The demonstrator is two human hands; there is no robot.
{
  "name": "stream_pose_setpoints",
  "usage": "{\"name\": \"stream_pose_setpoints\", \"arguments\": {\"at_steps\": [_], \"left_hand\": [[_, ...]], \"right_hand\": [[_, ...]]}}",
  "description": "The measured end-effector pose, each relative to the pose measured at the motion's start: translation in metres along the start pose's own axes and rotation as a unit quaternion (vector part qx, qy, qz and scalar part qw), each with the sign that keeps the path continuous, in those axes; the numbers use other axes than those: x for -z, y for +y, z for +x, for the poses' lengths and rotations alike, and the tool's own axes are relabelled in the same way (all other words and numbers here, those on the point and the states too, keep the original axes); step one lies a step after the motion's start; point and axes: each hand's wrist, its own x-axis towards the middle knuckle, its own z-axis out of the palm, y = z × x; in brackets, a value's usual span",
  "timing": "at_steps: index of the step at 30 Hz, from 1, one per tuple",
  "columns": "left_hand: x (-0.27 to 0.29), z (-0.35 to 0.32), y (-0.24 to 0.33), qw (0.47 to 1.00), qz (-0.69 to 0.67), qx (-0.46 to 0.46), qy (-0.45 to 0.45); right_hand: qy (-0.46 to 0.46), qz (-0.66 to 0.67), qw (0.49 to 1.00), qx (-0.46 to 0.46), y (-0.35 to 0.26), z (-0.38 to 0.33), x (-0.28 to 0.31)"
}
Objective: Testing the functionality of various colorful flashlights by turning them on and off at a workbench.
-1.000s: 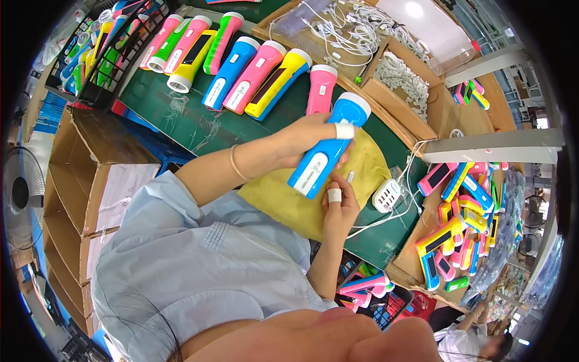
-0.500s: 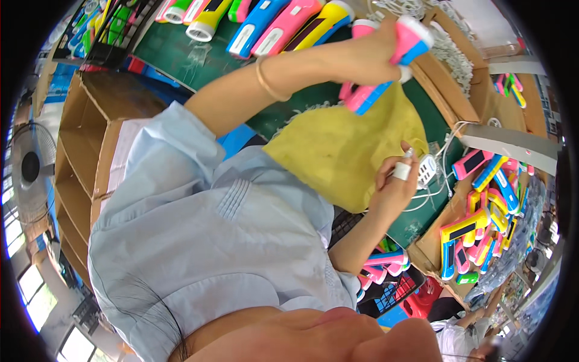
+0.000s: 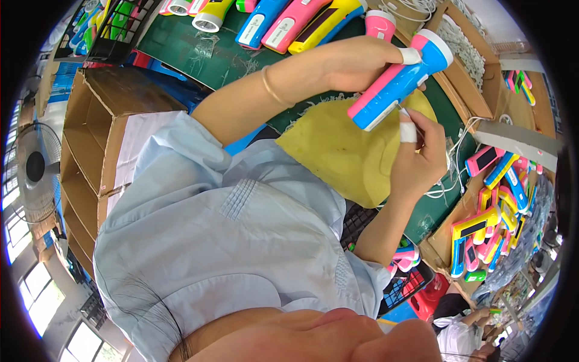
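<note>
My left hand (image 3: 362, 63), with a bangle on its wrist, is closed around a pink and blue flashlight (image 3: 392, 87). The flashlight is tilted, its white-rimmed head at the upper right and its narrow end toward me. Close to the flashlight's blue side is my right hand (image 3: 422, 145), its fingers bent in a pinch with white tape around one. A thin tip shows at those fingers near the flashlight; what it belongs to is too small to make out. Beneath both hands a yellow cloth (image 3: 338, 151) covers the table edge.
Several colourful flashlights (image 3: 289, 27) lie along the far side of the green table (image 3: 181, 51). Cartons of white parts (image 3: 461, 54) and of flashlights (image 3: 482, 229) stand on the right. White cables (image 3: 455, 145) trail nearby. Cardboard shelving (image 3: 90, 145) is at left.
The flashlight in my left hand has turned and now shows its blue side. My right hand has risen from the cloth to the flashlight. The view has shifted slightly.
</note>
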Motion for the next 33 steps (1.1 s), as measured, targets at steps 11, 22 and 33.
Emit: {"name": "stream_pose_setpoints", "arguments": {"at_steps": [11,22,33], "left_hand": [[-0.007,-0.019,-0.017,0.981,0.052,-0.183,-0.042],[-0.009,-0.031,-0.039,0.965,-0.009,-0.225,-0.135],[-0.005,-0.078,-0.040,0.748,0.552,-0.357,-0.087]], "right_hand": [[-0.237,0.191,0.952,-0.034,-0.024,-0.009,0.018],[-0.100,-0.014,0.993,0.064,-0.012,-0.053,-0.001],[-0.157,0.155,0.973,-0.062,0.018,-0.039,-0.011]]}}
